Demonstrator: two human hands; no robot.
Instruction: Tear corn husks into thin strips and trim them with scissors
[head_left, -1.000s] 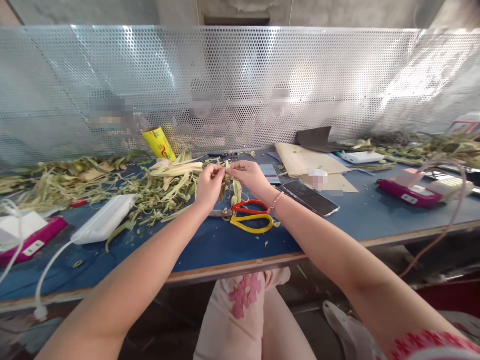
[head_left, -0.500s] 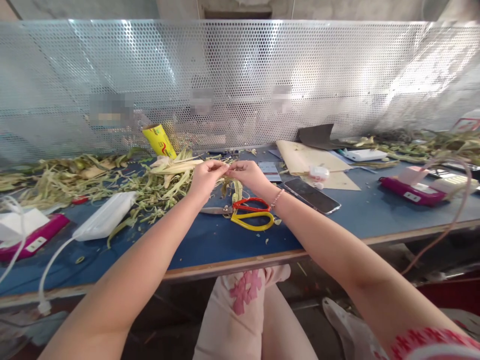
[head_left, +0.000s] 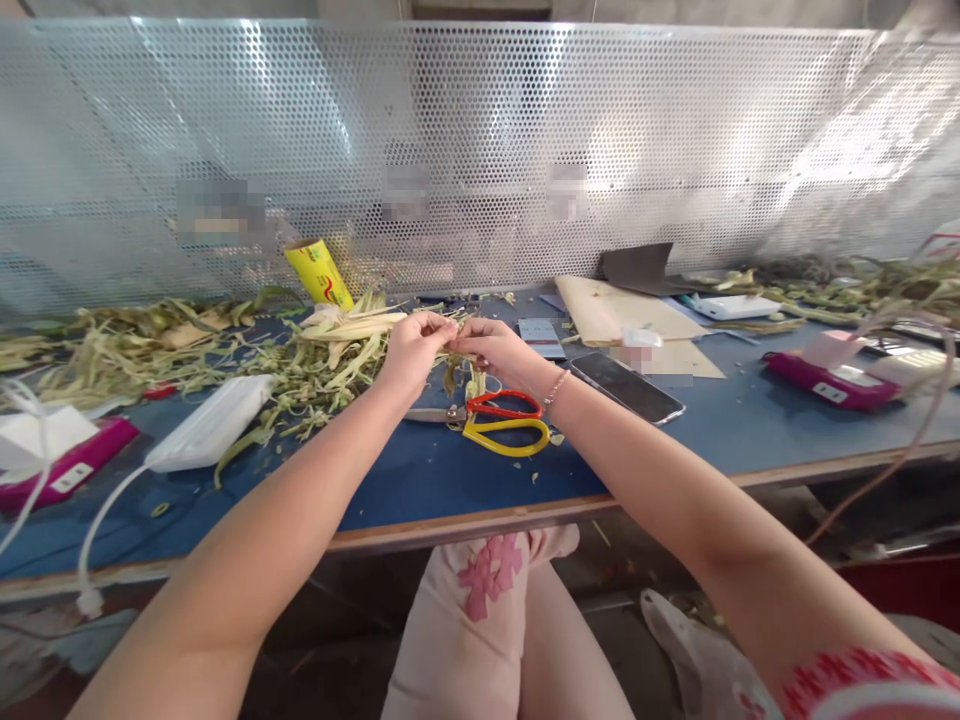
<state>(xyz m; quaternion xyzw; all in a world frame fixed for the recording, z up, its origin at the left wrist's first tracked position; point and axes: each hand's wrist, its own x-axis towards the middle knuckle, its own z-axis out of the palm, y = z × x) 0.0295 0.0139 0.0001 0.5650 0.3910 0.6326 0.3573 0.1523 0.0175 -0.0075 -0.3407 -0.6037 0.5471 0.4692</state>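
My left hand (head_left: 411,352) and right hand (head_left: 495,350) meet at the fingertips, both pinched closed on a mostly hidden leaf (head_left: 460,323) between them, beside the leaf pile (head_left: 322,380) and beyond the scissors (head_left: 508,438). The yellow tube (head_left: 319,275) bears print I cannot read.

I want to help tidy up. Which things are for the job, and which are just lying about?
Probably for the job:
bare left hand and right hand, fingertips close together
dry, pale-green plant strips heaped beside them
metal scissors with red and yellow handles

Probably just lying about:
black rectangular phone
yellow printed tube
white oblong box
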